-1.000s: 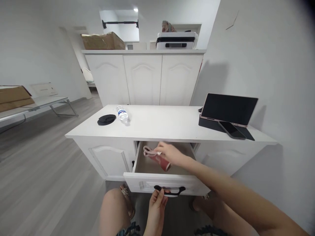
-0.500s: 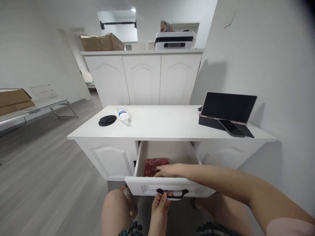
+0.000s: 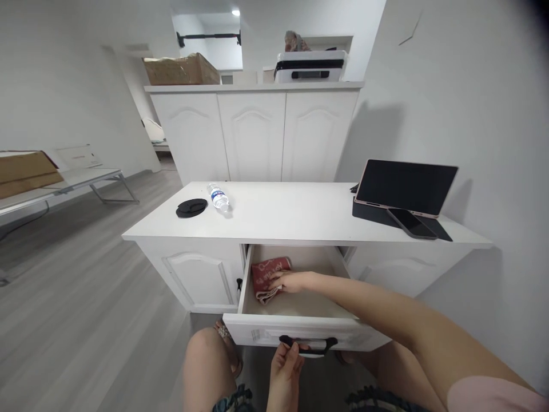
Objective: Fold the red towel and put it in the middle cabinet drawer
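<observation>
A white drawer [image 3: 300, 335] stands pulled out under a white desk [image 3: 283, 214]. A folded red cloth [image 3: 268, 276] with pale markings lies in its back left corner. My right hand [image 3: 288, 281] reaches into the drawer and rests flat on the cloth, fingers stretched out. Below, my left hand [image 3: 288, 366] curls its fingers around the black drawer handle [image 3: 307, 345].
On the desk lie a water bottle [image 3: 218, 198] on its side, a black round lid [image 3: 191, 207], and at the right a propped tablet [image 3: 405, 182] with a phone [image 3: 410, 222]. White cabinets [image 3: 253, 134] stand behind. A folding table [image 3: 64, 180] with a cardboard box sits at left. My knees are under the drawer.
My right hand lowered the red cloth from above the drawer onto its floor, then slid it toward the back left corner. My left hand stayed on the handle.
</observation>
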Motion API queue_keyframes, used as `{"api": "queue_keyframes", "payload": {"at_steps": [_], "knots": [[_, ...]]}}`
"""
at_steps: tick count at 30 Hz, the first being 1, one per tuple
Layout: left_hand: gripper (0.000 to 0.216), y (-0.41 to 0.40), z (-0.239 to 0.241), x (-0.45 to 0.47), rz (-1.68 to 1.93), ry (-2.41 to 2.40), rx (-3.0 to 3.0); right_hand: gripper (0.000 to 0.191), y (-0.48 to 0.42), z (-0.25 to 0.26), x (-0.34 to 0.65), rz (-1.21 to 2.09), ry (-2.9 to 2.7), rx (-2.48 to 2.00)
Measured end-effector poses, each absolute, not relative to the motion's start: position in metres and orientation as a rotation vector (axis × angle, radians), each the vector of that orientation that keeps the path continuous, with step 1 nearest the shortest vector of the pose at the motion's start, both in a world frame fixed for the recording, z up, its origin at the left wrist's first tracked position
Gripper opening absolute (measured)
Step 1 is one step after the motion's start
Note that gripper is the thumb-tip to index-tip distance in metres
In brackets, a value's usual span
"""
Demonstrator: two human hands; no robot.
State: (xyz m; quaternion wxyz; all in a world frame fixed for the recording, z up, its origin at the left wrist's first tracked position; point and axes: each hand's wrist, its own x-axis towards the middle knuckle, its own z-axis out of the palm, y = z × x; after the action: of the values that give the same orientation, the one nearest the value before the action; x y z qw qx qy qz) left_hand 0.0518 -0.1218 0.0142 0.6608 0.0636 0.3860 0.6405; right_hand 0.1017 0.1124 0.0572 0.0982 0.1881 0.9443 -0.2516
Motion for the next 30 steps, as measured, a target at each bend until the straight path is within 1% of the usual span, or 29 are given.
{"api": "queue_keyframes", "payload": {"at_steps": [6, 13, 18, 23, 30], "knots": [[0.030, -0.126, 0.014, 0.062, 1.543, 0.912, 0.088, 0.042, 0.127, 0.059, 0.087, -0.691, 2.729, 0.841], [0.030, -0.127, 0.006, 0.056, 1.482, 0.890, 0.129, 0.052, 0.134, 0.063, 0.086, -0.634, 2.669, 1.087], [0.031, -0.126, 0.002, 0.055, 1.470, 0.905, 0.139, 0.047, 0.141, 0.065, 0.101, -0.586, 2.620, 1.230], [0.030, -0.127, 0.010, 0.057, 1.511, 0.947, 0.125, 0.049, 0.147, 0.067, 0.124, -0.554, 2.565, 1.333], [0.029, -0.127, 0.011, 0.054, 1.487, 0.910, 0.150, 0.044, 0.150, 0.069, 0.158, -0.544, 2.491, 1.439]]}}
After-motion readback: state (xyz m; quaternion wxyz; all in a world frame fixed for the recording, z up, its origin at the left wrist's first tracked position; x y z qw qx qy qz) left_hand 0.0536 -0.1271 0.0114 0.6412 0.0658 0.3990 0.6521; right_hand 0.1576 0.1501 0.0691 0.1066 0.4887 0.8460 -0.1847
